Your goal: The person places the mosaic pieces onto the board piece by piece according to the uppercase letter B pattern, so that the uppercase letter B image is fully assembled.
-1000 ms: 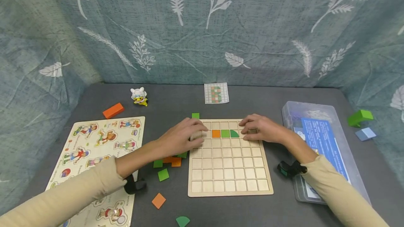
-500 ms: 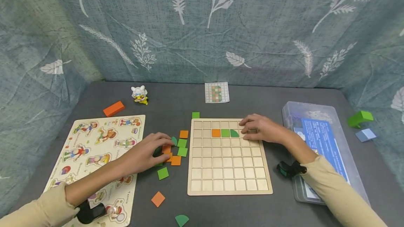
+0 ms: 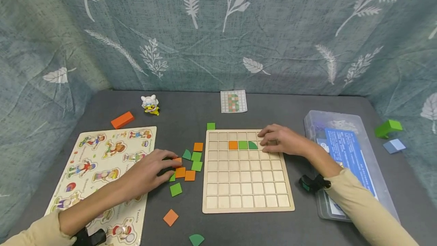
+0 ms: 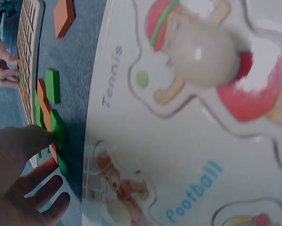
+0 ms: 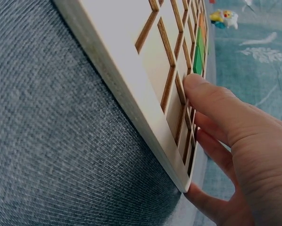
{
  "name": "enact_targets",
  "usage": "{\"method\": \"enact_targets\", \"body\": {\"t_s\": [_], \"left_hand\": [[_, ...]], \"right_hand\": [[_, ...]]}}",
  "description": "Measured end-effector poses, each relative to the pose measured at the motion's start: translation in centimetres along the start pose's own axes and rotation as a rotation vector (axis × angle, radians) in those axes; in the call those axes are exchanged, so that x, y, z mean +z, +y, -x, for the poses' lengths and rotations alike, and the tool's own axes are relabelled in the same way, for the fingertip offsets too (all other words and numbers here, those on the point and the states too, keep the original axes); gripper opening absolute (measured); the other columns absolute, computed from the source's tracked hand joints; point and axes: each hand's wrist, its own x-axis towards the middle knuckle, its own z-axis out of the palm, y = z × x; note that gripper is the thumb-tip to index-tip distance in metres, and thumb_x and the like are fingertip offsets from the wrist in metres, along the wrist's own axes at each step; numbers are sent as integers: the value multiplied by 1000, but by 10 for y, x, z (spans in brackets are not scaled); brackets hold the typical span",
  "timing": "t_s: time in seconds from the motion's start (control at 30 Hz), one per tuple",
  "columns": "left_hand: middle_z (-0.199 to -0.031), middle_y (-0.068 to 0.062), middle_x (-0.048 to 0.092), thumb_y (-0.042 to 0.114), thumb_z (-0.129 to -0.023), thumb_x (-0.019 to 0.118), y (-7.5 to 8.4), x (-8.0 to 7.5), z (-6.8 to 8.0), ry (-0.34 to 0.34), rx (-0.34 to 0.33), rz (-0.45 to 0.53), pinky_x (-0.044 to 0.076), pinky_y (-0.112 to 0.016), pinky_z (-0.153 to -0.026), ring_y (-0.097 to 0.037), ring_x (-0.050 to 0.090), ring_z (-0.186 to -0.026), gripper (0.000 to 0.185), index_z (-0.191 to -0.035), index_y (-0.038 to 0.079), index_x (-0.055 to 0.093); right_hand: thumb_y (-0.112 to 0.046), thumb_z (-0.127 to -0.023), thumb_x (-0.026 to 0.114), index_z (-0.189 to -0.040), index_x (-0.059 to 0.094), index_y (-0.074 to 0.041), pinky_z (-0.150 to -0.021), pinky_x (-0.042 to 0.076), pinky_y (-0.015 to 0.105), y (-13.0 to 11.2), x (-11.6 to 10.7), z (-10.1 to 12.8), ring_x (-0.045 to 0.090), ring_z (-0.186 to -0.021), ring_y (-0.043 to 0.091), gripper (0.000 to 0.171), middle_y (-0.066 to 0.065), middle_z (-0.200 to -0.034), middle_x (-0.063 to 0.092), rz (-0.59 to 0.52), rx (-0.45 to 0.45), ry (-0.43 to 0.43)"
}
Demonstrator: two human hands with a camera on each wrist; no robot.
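Observation:
A wooden grid board [image 3: 247, 200] lies at the table's middle. Its second row holds an orange tile [image 3: 233, 145], a green tile [image 3: 243, 145] and a green quarter-circle [image 3: 253, 145]. My right hand [image 3: 270, 139] rests flat on the board's upper right corner [image 5: 145, 61], with the fingers [image 5: 216, 106] on top and the thumb at the edge. My left hand [image 3: 168, 164] reaches into a cluster of loose orange and green tiles [image 3: 191, 166] left of the board. Its fingertips touch an orange tile [image 3: 176, 160]. In the left wrist view the thumb [image 4: 30, 139] lies against a green tile [image 4: 57, 129].
A figure puzzle board [image 3: 102, 155] lies under my left forearm. Behind it are an orange block [image 3: 122, 119] and a small toy [image 3: 150, 104]. A pattern card [image 3: 233, 101] lies beyond the grid. A clear plastic box [image 3: 345, 151] stands right, with a green block [image 3: 388, 127] past it. Stray tiles [image 3: 171, 217] lie near the front.
My left hand has drawn back from the board's upper left corner to the loose tiles beside it. The right hand has stayed on the board.

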Motion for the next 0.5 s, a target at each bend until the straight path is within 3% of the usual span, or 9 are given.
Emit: {"method": "enact_targets", "body": {"t_s": [0.5], "left_hand": [[-98,2,68,19,-84,75,-1,0,-12,83,33,-112,51,-34,-74,-16,60,-89,14,-98,19,75]], "right_hand": [[-19,-87,71,-101,74,-14,-87,51,43,0,1,0,59,-109,27,15,10,-120,64,-18,3,-2]]}}
